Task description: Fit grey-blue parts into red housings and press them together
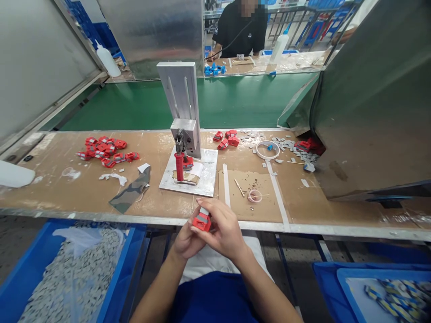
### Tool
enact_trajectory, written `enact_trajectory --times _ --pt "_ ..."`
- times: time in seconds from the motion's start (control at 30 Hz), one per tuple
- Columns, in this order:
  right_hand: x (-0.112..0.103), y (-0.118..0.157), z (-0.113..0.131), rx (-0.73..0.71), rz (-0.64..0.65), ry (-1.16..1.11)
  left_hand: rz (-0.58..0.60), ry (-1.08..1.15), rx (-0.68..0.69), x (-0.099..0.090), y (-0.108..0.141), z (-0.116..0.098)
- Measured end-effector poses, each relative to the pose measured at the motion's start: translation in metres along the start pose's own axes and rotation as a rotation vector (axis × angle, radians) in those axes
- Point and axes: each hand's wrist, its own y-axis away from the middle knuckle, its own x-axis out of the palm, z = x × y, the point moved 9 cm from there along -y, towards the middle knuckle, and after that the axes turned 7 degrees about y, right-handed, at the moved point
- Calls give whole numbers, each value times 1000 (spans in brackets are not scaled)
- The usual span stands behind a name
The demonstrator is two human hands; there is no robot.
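1. Head view: both hands meet over the near edge of the counter [299, 206], in front of the press [177, 89].
2. A red part [201, 222] with gray on it sits between the hands, apart from the counter top.
3. The right hand [226, 228] has its grip closed on the red part, thumb on the near side and fingers over the top. The left hand [186, 240] grips it from the other side, though some of its fingers are hidden.
4. The step in hand looks like close handwork on this one piece, perhaps seating or checking its gray bit; I cannot tell which.
5. Another red part [188, 163] sits in the press, behind the red handle [179, 167].
6. A pile of red parts [103, 148] lies to the left, and loose gray pieces [286, 143] lie to the right.
7. The next move seems to call for one hand steadying the piece and light, even finger pressure from the other.
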Motion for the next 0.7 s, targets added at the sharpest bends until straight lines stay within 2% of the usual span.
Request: enact_trajectory --times 0.13,0.23,0.3,0.37,0.47,0.53,0.6,0.7 --pt "13 1 1 2 226 2 73 -37 -45 17 6 -23" --pt "19 -3 2 9 368 -124 73 -61 -61 23 11 -30" --pt "15 -15 -1 23 376 -260 72 -33 -66 26 13 -32" --pt "8 -34 -11 76 305 -359 82 2 -63 28 14 -35" --pt "16 -66 -29 173 255 -304 122 -71 -31 26 19 -50" --pt "36 -81 -29 173 341 -206 101 -286 11 18 23 -71" --pt "57 -90 -22 156 438 -135 4 -608 56 5 27 -100" --pt "67 -100 -7 186 466 -199 -144 -1101 181 -4 27 -157"
